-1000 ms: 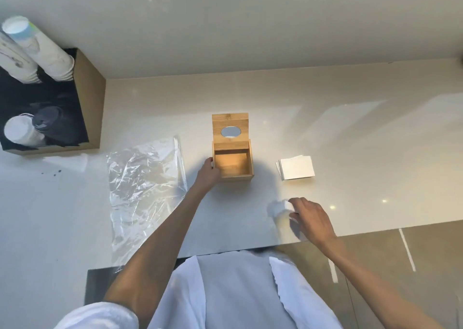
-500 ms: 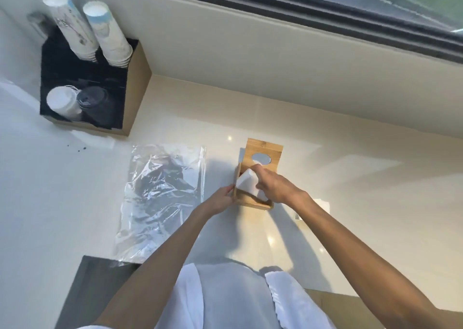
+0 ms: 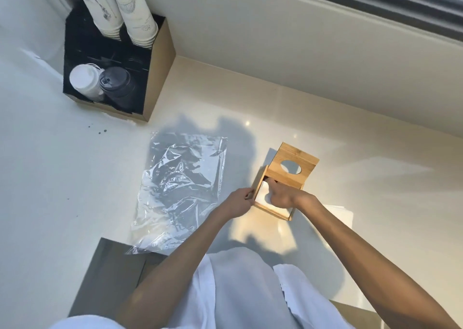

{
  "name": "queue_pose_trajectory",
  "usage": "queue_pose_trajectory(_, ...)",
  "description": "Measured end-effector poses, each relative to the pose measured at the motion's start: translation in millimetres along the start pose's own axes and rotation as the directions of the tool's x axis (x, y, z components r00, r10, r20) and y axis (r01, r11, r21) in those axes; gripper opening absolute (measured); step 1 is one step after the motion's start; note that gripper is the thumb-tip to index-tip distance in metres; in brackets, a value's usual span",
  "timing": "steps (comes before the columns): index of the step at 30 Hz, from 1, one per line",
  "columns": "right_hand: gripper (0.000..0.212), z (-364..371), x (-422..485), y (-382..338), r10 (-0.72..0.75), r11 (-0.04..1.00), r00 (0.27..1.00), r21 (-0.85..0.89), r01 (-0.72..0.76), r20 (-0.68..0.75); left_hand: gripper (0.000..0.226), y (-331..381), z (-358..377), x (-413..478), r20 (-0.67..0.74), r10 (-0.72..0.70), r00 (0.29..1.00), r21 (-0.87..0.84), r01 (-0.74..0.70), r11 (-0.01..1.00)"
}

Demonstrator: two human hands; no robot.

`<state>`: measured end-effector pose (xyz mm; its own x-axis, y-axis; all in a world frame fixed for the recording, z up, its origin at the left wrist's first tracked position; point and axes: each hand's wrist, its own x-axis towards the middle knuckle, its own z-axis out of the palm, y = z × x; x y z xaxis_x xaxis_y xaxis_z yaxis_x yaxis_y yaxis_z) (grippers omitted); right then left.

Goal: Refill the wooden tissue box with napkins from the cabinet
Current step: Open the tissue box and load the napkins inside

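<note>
The wooden tissue box (image 3: 274, 210) stands on the pale counter with its hinged lid (image 3: 293, 169) tipped up and back; the lid has an oval hole. My left hand (image 3: 238, 202) grips the box's left wall. My right hand (image 3: 280, 195) reaches down into the open box and holds white napkins (image 3: 262, 193) inside it; its fingertips are hidden there. More white napkins (image 3: 347, 212) lie in a flat stack on the counter just right of the box, partly behind my right forearm.
An empty clear plastic wrapper (image 3: 180, 185) lies flat to the left of the box. A black and wood cup holder (image 3: 112, 65) with paper cups and lids stands at the back left against the wall. The counter's front edge runs just before my body.
My right hand picked up napkins from the counter, carried them to the box and has now pushed them lower inside. My left hand kept hold of the box. The view swung left.
</note>
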<state>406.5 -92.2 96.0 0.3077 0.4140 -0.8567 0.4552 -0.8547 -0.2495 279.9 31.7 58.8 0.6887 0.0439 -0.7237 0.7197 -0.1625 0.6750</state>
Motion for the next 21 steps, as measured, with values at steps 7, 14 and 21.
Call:
queue_pose_trajectory(7, 0.056, 28, 15, -7, 0.158, 0.985, 0.983, 0.091, -0.149, -0.096, 0.038, -6, 7, -1, -0.001, -0.035, 0.999, -0.008, 0.035, 0.999)
queue_pose_trajectory(14, 0.053, 26, 14, -8, 0.148, 0.963, 0.969, 0.251, -0.096, -0.198, 0.045, -7, 11, -3, -0.004, -0.064, 0.998, 0.000, 0.064, 0.998)
queue_pose_trajectory(21, 0.061, 43, 7, -7, 0.193, 0.981, 0.962, 0.076, -0.181, -0.195, 0.045, 1, 16, -10, -0.038, -0.065, 0.997, -0.019, 0.065, 0.998)
